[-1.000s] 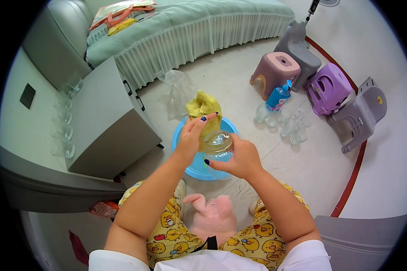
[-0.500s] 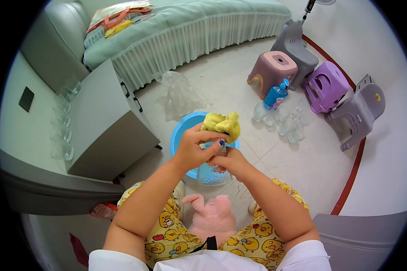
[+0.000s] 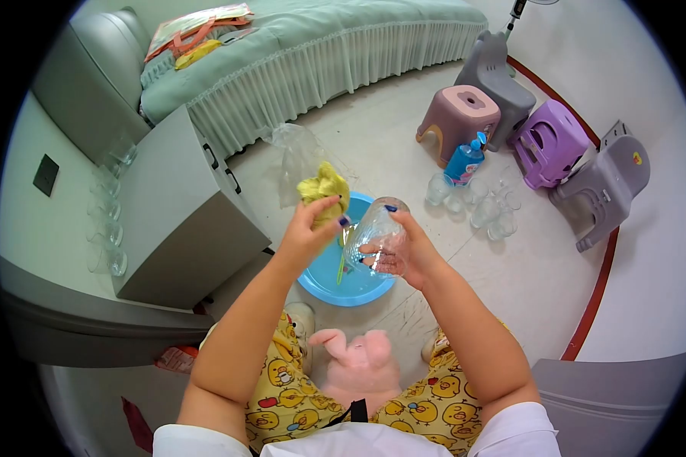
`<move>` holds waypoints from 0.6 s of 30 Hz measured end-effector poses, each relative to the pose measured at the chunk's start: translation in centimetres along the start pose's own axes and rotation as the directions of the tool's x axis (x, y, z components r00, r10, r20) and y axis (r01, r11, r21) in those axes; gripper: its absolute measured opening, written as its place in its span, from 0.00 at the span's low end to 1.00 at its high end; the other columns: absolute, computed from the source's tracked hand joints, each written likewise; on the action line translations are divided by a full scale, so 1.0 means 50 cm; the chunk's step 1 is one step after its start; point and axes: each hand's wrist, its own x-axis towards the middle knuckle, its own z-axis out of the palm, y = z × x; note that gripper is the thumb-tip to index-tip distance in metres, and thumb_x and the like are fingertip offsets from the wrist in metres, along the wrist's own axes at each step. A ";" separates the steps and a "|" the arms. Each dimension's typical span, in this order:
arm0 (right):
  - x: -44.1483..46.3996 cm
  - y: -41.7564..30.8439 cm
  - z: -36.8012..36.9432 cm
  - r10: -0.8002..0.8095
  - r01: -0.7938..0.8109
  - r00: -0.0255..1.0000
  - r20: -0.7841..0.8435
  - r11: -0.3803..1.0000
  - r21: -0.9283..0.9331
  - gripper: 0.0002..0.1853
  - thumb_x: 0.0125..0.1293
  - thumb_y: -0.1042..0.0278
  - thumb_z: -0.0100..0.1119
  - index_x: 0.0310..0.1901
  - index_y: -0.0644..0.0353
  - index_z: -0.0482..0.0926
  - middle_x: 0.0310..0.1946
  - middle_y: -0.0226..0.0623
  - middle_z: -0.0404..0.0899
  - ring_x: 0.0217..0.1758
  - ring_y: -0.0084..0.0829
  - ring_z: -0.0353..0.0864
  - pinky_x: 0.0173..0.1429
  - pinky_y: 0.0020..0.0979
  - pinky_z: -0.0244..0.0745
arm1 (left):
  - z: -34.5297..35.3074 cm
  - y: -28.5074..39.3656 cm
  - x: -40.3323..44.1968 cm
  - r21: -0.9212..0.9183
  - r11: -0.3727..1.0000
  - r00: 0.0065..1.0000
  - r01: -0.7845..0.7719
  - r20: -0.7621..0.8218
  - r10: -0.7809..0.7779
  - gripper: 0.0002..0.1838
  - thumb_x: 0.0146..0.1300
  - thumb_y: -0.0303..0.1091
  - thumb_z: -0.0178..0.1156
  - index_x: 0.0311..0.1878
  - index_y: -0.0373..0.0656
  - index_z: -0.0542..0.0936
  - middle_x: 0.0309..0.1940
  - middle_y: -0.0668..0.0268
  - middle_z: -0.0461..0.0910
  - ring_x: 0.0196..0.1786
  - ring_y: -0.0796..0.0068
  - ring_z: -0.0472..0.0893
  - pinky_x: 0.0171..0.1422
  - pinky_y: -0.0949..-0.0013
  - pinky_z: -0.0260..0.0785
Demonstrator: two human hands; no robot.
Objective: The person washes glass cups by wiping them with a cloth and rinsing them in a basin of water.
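A yellow cloth [image 3: 325, 185] is pinched in the fingers of my left hand [image 3: 306, 234], above the left side of a blue basin [image 3: 348, 295]. My right hand [image 3: 417, 255] grips a clear drinking glass [image 3: 379, 228], which tilts over the basin's right side. Its fingers show through the glass wall. The two hands are apart, with the cloth away from the glass. Inside the basin lies a thin yellow-green item [image 3: 341, 268] that I cannot identify.
Several glasses [image 3: 484, 209] stand on the floor at right beside a blue pump bottle [image 3: 463, 164]. More glasses [image 3: 107, 228] line the grey cabinet [image 3: 183, 221]. Stools [image 3: 457, 118] stand at back right. A plastic bag [image 3: 293, 156] lies behind the basin. A pink plush toy [image 3: 362, 365] sits between my legs.
My hands have moved apart. The cloth has gone left with my left hand, away from the glass. My right hand has turned the glass and shifted it right.
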 end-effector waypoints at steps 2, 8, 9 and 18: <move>0.002 0.000 -0.006 0.044 -0.048 0.998 0.032 0.992 0.115 0.31 0.49 0.38 0.54 0.42 0.60 0.72 0.33 0.40 0.78 0.31 0.30 0.77 0.36 0.25 0.71 | 0.014 -0.009 -0.011 0.088 0.993 0.995 -0.073 0.080 0.066 0.32 0.48 0.40 0.64 0.55 0.37 0.68 0.54 0.55 0.59 0.57 0.65 0.64 0.60 0.68 0.57; -0.002 0.008 0.002 0.048 -0.049 0.999 0.012 0.972 0.232 0.34 0.50 0.34 0.50 0.44 0.60 0.72 0.31 0.37 0.77 0.34 0.29 0.77 0.34 0.26 0.72 | 0.062 -0.003 -0.031 0.422 0.900 0.983 -0.110 0.182 0.035 0.36 0.44 0.41 0.65 0.57 0.36 0.66 0.55 0.51 0.56 0.59 0.58 0.62 0.62 0.63 0.58; -0.010 0.007 0.015 0.009 -0.012 1.000 0.017 0.979 0.205 0.35 0.50 0.34 0.50 0.43 0.64 0.71 0.31 0.39 0.77 0.34 0.31 0.77 0.36 0.28 0.74 | 0.066 -0.016 -0.026 0.334 0.941 0.988 -0.057 0.157 0.004 0.33 0.46 0.38 0.62 0.56 0.35 0.66 0.55 0.50 0.56 0.58 0.60 0.64 0.58 0.64 0.61; -0.007 0.007 0.018 -0.017 0.004 0.997 0.078 0.988 0.155 0.35 0.52 0.32 0.47 0.45 0.61 0.72 0.31 0.36 0.77 0.36 0.30 0.77 0.37 0.28 0.73 | 0.086 -0.001 -0.024 -0.369 0.892 0.965 0.259 0.141 -0.222 0.14 0.59 0.25 0.46 0.50 0.34 0.65 0.41 0.61 0.71 0.42 0.75 0.74 0.40 0.74 0.70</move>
